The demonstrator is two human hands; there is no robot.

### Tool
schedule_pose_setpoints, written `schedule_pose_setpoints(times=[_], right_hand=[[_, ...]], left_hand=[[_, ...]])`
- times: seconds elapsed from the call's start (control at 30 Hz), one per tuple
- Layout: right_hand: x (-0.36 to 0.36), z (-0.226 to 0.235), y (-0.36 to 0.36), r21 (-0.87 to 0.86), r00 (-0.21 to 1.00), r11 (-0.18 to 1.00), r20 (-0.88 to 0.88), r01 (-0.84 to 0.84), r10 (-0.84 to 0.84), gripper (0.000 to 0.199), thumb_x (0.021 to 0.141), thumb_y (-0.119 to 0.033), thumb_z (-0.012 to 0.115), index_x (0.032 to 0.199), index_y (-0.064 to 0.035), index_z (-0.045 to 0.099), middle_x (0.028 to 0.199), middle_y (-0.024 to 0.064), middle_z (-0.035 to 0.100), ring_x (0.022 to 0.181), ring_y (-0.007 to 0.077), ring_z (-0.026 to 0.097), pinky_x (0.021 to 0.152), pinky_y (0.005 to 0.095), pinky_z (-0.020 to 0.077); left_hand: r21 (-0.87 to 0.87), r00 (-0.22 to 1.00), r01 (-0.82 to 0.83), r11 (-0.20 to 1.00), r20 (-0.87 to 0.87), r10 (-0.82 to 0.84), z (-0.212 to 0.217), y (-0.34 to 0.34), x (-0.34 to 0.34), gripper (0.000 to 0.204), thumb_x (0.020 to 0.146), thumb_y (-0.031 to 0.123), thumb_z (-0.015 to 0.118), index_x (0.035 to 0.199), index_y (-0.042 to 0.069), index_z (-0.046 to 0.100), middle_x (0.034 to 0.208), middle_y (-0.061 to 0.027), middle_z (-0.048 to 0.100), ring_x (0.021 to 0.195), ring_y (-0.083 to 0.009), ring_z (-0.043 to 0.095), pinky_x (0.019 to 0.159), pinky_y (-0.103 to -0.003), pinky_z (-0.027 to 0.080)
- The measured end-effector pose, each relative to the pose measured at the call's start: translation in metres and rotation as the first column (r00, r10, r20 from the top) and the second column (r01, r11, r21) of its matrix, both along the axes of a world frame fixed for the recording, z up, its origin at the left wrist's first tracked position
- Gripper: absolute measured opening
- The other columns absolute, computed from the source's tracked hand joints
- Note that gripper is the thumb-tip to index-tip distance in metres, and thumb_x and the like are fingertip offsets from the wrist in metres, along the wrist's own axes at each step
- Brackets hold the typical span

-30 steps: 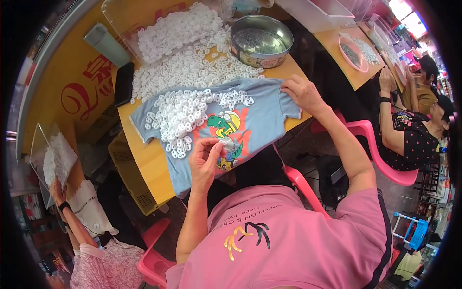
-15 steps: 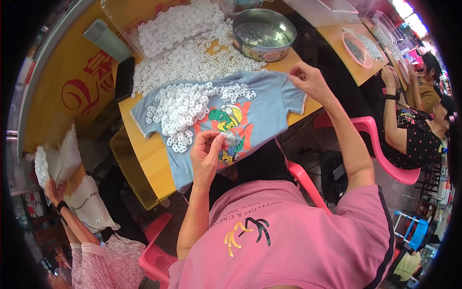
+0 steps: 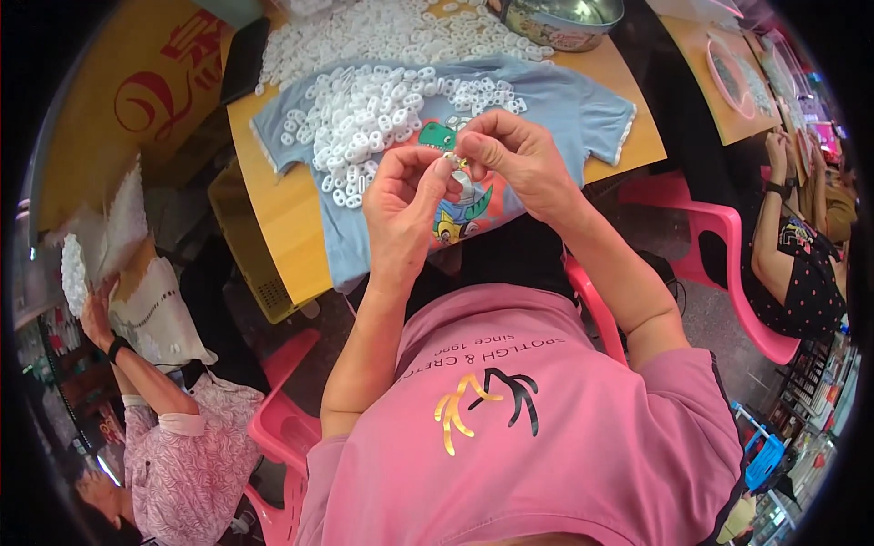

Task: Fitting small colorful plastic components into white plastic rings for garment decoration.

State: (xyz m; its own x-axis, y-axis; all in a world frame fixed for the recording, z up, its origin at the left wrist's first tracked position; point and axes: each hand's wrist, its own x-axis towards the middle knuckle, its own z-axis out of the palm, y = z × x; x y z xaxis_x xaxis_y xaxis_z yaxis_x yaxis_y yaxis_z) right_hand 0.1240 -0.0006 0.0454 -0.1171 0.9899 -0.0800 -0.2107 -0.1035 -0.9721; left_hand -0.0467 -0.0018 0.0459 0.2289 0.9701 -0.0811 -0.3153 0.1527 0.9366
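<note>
I hold both hands raised over the table edge, my left hand [image 3: 405, 200] and right hand [image 3: 510, 150] pinching one small white ring piece [image 3: 452, 160] between thumb and fingertips, close to my eyes where I can work it. One light blue child's shirt [image 3: 564, 105] lies flat on the orange table [image 3: 291, 214] as a catch-cloth, bearing a heap of white ring pieces [image 3: 364, 114] too many to count. One metal bowl [image 3: 560, 18] stands beyond, and two people sit nearby.

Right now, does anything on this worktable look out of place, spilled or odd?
One oddity: a blue child's T-shirt is spread flat on the yellow table as a work mat, with white plastic rings heaped on it. Both hands, left hand and right hand, pinch one small piece together above it. Nothing looks damaged.
</note>
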Motion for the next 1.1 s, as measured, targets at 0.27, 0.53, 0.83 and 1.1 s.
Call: schedule_pose_setpoints(times=[0.27,0.53,0.83,1.1], right_hand=[[-0.015,-0.002,-0.005,-0.01,0.989,1.0,-0.147,0.005,-0.007,0.019,0.096,-0.021,0.061,0.1,-0.0018,0.062,0.082,0.0007,0.061,0.07,0.0063,0.055,0.064,0.0206,0.0462],[-0.016,-0.005,-0.004,0.055,0.996,0.998,-0.08,0.032,-0.028,0.019,0.097,-0.02,0.059,0.1,-0.0015,0.06,0.084,0.0011,0.061,0.072,0.0068,0.056,0.066,0.0215,0.0478],[-0.02,-0.001,-0.007,0.086,1.0,0.996,-0.01,0.025,-0.024,0.018,0.098,-0.019,0.058,0.099,-0.001,0.059,0.084,0.0008,0.06,0.073,0.0072,0.056,0.065,0.0222,0.047],[-0.034,-0.01,-0.014,0.135,0.982,0.977,-0.122,0.163,-0.147,0.014,0.096,-0.016,0.061,0.099,-0.0027,0.06,0.083,0.0004,0.06,0.072,0.0065,0.054,0.064,0.0219,0.0458]], left_hand=[[0.02,1.0,-0.002,1.0,0.012,0.002,0.002,-0.003,-0.001,0.013,0.092,0.008,0.064,0.1,-0.001,0.058,0.087,-0.0048,0.065,0.073,-0.0085,0.062,0.066,-0.021,0.05],[0.057,0.999,-0.029,0.998,0.021,0.027,-0.001,-0.004,0.0,0.014,0.093,0.008,0.064,0.101,-0.001,0.057,0.087,-0.0043,0.065,0.073,-0.0079,0.062,0.065,-0.021,0.05],[0.073,0.999,-0.035,0.997,-0.007,0.036,0.002,-0.006,-0.001,0.013,0.093,0.007,0.063,0.101,-0.001,0.057,0.086,-0.0047,0.065,0.074,-0.008,0.063,0.067,-0.021,0.051],[0.159,0.982,-0.137,0.978,-0.107,0.155,0.001,-0.011,0.011,0.01,0.093,0.005,0.062,0.098,-0.002,0.056,0.085,-0.0049,0.063,0.074,-0.0079,0.062,0.066,-0.022,0.052]])
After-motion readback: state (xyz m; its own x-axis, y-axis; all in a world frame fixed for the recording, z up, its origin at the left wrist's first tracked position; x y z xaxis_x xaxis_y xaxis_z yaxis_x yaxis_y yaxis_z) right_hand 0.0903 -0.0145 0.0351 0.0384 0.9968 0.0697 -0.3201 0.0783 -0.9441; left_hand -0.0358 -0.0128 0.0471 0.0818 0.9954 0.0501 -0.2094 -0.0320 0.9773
